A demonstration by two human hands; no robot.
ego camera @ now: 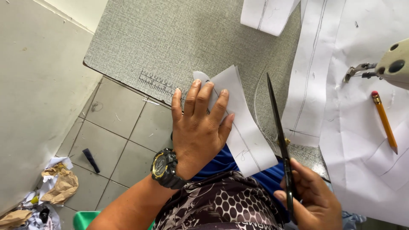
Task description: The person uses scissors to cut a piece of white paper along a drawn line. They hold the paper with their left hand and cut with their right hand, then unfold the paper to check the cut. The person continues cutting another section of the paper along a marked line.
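Fingers [200, 100] of the left hand [198, 132] are spread flat on the folded white paper [245, 136] at the grey table's [170, 47] edge, and the black scissors [279, 127], gripped shut-bladed in the closed right hand [313, 198], are best kept along the drawn line, with the paper held still.

Left hand [199, 127] flat, fingers [192, 96] spread; right hand [313, 198] clenched
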